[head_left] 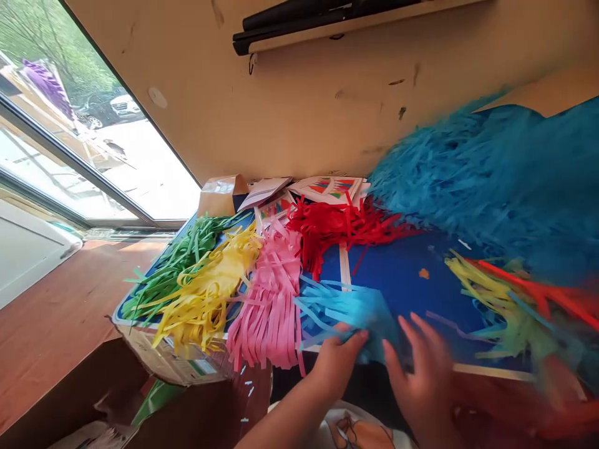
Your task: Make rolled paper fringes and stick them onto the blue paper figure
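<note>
Light-blue fringed paper (374,305) lies just below and right of the frame's centre, near the front edge of the blue tabletop (397,265), its cut strips fanning toward the left. The left hand (333,362) is at its lower edge, thumb and forefinger brought close together against the sheet; blur and overlap leave me unable to tell whether they truly pinch it. The right hand (421,377) is just right of the sheet, fingers spread and smeared by motion; contact with the paper cannot be made out.

Pink fringe (269,293) lies just beside the light-blue strips, with yellow fringe (210,280) and green fringe (182,262) farther left and red fringe (332,227) above. Because the pink and light-blue strips sit so near each other, a sideways pull could tangle them or drag the pink piece out of line. Thin strips could also crease or tear if the two hands tugged unevenly. With the tabletop's edge so near, a loose hold might let the sheet slip off toward the lap. At the right of the frame, a mixed-colour bundle (519,312) could be snagged by a wide sweep of the right hand.
</note>
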`<state>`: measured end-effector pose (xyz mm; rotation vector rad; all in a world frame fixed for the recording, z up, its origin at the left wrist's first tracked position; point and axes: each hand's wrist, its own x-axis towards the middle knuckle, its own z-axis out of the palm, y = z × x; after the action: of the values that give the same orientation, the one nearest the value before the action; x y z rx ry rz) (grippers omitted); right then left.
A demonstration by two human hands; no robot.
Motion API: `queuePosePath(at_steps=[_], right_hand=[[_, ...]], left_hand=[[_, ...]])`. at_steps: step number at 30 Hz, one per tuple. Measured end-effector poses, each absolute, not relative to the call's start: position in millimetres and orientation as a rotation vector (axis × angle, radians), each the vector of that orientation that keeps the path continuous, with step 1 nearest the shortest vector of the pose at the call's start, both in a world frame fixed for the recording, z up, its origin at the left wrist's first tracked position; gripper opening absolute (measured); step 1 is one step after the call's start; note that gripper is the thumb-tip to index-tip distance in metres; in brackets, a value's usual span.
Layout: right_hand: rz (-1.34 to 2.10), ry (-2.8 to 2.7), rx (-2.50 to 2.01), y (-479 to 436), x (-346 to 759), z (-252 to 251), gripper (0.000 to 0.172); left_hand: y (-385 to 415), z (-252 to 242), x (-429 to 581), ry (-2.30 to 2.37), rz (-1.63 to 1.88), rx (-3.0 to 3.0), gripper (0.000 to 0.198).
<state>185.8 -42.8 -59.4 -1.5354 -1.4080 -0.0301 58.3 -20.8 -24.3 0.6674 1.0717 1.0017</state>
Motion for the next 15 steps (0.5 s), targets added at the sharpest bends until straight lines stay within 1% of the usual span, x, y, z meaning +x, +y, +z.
queuePosePath(at_steps=[2,4,6,11,13,15], right_hand=[[0.03,-1.529,-1.503,-42,181,-61,0.037],[0.163,-1.501,-1.511,-41,178,-61,0.034],[0.313,-1.391,-1.55,-41,177,-61,0.036],[0.755,-0.974,-1.665,-38,179,-49,0.048],[0.836,-0.839,-1.663,-36,183,-46,0.047],[0.835,-0.806,-1.647,-33,189,-45,0.042]], left_hand=[[-22,-26,61,0.975,1.001,0.644,0.044],[-23,-27,61,0.891,1.031,0.605,0.045],[-23,-29,60,0.852,1.034,0.55,0.044],[-20,-36,55,0.788,1.033,0.583,0.035],[-20,-39,55,0.762,1.031,0.635,0.036],[-19,-40,54,0.735,1.033,0.67,0.041]])
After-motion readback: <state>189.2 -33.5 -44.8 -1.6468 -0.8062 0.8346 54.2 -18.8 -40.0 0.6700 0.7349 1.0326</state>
